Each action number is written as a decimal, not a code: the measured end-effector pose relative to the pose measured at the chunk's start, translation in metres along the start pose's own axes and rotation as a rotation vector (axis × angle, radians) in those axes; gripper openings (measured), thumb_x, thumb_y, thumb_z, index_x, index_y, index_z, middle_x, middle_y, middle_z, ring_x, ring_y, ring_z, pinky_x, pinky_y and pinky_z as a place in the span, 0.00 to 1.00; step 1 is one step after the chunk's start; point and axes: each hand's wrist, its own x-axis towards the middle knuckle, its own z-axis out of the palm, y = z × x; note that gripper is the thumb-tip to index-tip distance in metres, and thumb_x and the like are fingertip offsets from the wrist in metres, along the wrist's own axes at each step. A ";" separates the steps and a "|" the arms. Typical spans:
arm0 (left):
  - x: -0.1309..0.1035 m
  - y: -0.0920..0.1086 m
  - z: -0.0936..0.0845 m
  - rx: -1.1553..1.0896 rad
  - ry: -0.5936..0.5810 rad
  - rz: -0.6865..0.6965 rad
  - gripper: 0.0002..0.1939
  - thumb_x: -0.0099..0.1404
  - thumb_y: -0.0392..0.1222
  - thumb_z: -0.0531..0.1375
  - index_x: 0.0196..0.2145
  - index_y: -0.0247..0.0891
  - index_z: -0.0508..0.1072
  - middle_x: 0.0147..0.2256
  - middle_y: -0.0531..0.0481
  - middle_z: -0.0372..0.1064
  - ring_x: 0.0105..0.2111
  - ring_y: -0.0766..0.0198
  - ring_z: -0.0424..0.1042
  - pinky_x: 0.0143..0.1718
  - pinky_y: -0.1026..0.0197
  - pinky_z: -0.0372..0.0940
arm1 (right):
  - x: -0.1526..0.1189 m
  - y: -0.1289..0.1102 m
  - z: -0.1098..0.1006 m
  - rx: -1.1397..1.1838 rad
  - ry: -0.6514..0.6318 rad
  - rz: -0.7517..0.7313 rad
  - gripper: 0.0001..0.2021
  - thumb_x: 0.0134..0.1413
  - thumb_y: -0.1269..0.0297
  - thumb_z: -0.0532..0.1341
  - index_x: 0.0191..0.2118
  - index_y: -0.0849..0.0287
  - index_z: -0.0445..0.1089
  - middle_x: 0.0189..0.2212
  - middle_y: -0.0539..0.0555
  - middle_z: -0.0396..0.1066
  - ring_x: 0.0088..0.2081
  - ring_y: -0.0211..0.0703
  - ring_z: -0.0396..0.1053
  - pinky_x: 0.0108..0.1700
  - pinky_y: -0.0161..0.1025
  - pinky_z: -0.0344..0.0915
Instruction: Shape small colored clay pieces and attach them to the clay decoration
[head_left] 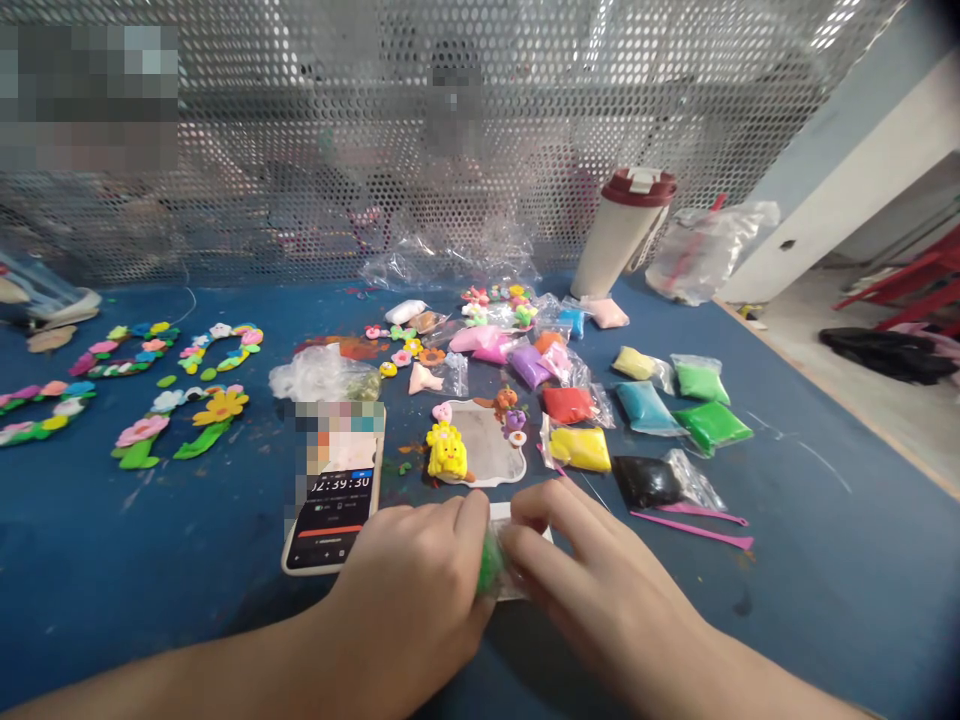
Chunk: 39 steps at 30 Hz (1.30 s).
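Both of my hands are near the table's front, gripping a small clear plastic bag of green modelling clay (489, 566). Wrapped round the bag's left side, my left hand (424, 565) covers part of the clay. The fingers of my right hand (592, 560) are bent and pinch the bag's clear right end. Something flat and white shows behind and below the bag, mostly hidden. Just beyond my hands lies a white-edged plaque (491, 445) with a grey middle. A yellow clay figure (448, 455) with a face sits on its left edge, and small clay pieces decorate its top and right.
A phone (330, 520) showing a timer lies left of my hands. Several bagged clays, including yellow (581, 448) and black (649, 482), spread to the right, with pink modelling tools (694, 528). Flower-covered clay frames (180, 425) lie left. A tumbler (622, 235) stands by the mesh screen (300, 150).
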 end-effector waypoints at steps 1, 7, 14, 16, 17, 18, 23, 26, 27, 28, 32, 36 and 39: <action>0.001 0.000 0.000 -0.008 -0.012 -0.006 0.08 0.54 0.31 0.52 0.32 0.38 0.65 0.27 0.47 0.73 0.28 0.54 0.76 0.26 0.59 0.66 | 0.000 0.000 0.000 -0.003 0.014 -0.017 0.16 0.63 0.76 0.45 0.28 0.60 0.65 0.30 0.54 0.66 0.29 0.39 0.62 0.28 0.34 0.62; 0.001 0.002 -0.005 -0.235 -0.097 -0.071 0.05 0.58 0.36 0.54 0.34 0.40 0.65 0.29 0.49 0.75 0.30 0.53 0.76 0.27 0.58 0.63 | 0.001 0.004 -0.010 0.329 0.051 0.046 0.08 0.59 0.73 0.53 0.29 0.58 0.63 0.36 0.54 0.63 0.34 0.39 0.63 0.35 0.36 0.66; 0.005 -0.001 -0.012 -0.417 -0.119 -0.166 0.05 0.62 0.42 0.54 0.31 0.40 0.67 0.29 0.51 0.73 0.29 0.59 0.73 0.29 0.62 0.59 | 0.004 0.027 -0.013 1.102 0.413 0.606 0.10 0.64 0.60 0.53 0.34 0.54 0.69 0.34 0.53 0.65 0.37 0.40 0.66 0.34 0.34 0.70; 0.006 -0.003 -0.011 -0.461 -0.110 -0.167 0.05 0.62 0.42 0.54 0.33 0.39 0.67 0.30 0.51 0.73 0.29 0.60 0.72 0.29 0.62 0.59 | 0.004 0.030 -0.008 1.165 0.280 0.641 0.10 0.62 0.57 0.56 0.39 0.55 0.73 0.35 0.53 0.69 0.37 0.40 0.69 0.37 0.36 0.71; 0.007 -0.003 -0.011 -0.467 -0.100 -0.168 0.05 0.62 0.42 0.54 0.33 0.39 0.67 0.30 0.51 0.72 0.28 0.61 0.71 0.28 0.63 0.59 | 0.003 0.030 -0.006 1.200 0.219 0.653 0.11 0.61 0.57 0.57 0.42 0.55 0.74 0.35 0.53 0.71 0.36 0.40 0.70 0.38 0.37 0.71; 0.007 -0.003 -0.011 -0.467 -0.095 -0.169 0.05 0.61 0.42 0.54 0.32 0.40 0.67 0.29 0.52 0.72 0.27 0.61 0.70 0.28 0.63 0.58 | 0.003 0.030 -0.004 1.240 0.180 0.668 0.12 0.61 0.57 0.58 0.44 0.55 0.74 0.34 0.53 0.72 0.34 0.39 0.71 0.39 0.37 0.71; 0.006 -0.003 -0.013 -0.439 -0.105 -0.176 0.05 0.61 0.42 0.55 0.28 0.41 0.64 0.24 0.55 0.69 0.25 0.62 0.68 0.26 0.63 0.55 | 0.002 0.033 0.002 1.348 0.240 0.752 0.11 0.53 0.64 0.66 0.44 0.56 0.74 0.30 0.49 0.74 0.29 0.34 0.72 0.35 0.33 0.70; 0.006 -0.004 -0.015 -0.428 -0.117 -0.188 0.06 0.61 0.43 0.55 0.28 0.40 0.64 0.25 0.54 0.69 0.25 0.61 0.69 0.26 0.62 0.55 | 0.001 0.037 0.004 1.364 0.248 0.776 0.09 0.47 0.66 0.70 0.37 0.57 0.73 0.26 0.47 0.74 0.26 0.32 0.72 0.32 0.30 0.69; 0.006 -0.005 -0.015 -0.423 -0.111 -0.191 0.06 0.61 0.44 0.55 0.29 0.40 0.65 0.26 0.54 0.70 0.26 0.60 0.69 0.27 0.62 0.56 | 0.000 0.038 0.004 1.359 0.226 0.781 0.09 0.47 0.66 0.70 0.35 0.58 0.73 0.25 0.47 0.74 0.26 0.32 0.72 0.32 0.30 0.69; 0.006 -0.006 -0.015 -0.419 -0.104 -0.191 0.06 0.62 0.44 0.55 0.30 0.40 0.66 0.27 0.53 0.71 0.27 0.60 0.70 0.27 0.62 0.56 | 0.000 0.038 0.004 1.350 0.200 0.789 0.08 0.48 0.65 0.70 0.35 0.59 0.73 0.26 0.49 0.75 0.25 0.33 0.72 0.31 0.30 0.69; 0.007 -0.012 -0.018 -0.406 -0.038 -0.196 0.08 0.63 0.45 0.54 0.32 0.40 0.68 0.29 0.52 0.72 0.29 0.60 0.70 0.29 0.62 0.58 | 0.000 0.039 0.005 1.317 0.142 0.791 0.11 0.55 0.59 0.64 0.41 0.59 0.73 0.35 0.55 0.77 0.31 0.38 0.75 0.36 0.37 0.71; 0.007 -0.017 -0.025 -0.447 0.004 -0.219 0.09 0.64 0.47 0.53 0.31 0.40 0.68 0.26 0.55 0.71 0.26 0.63 0.69 0.28 0.63 0.58 | 0.000 0.039 0.006 1.222 0.153 0.691 0.10 0.61 0.59 0.58 0.42 0.59 0.71 0.30 0.51 0.72 0.28 0.35 0.68 0.34 0.35 0.66; 0.008 -0.019 -0.031 -0.438 0.010 -0.260 0.10 0.63 0.47 0.54 0.30 0.40 0.69 0.24 0.55 0.69 0.25 0.64 0.68 0.27 0.65 0.58 | -0.002 0.039 0.009 0.991 0.140 0.677 0.13 0.65 0.58 0.52 0.34 0.59 0.66 0.22 0.47 0.61 0.24 0.34 0.59 0.27 0.32 0.58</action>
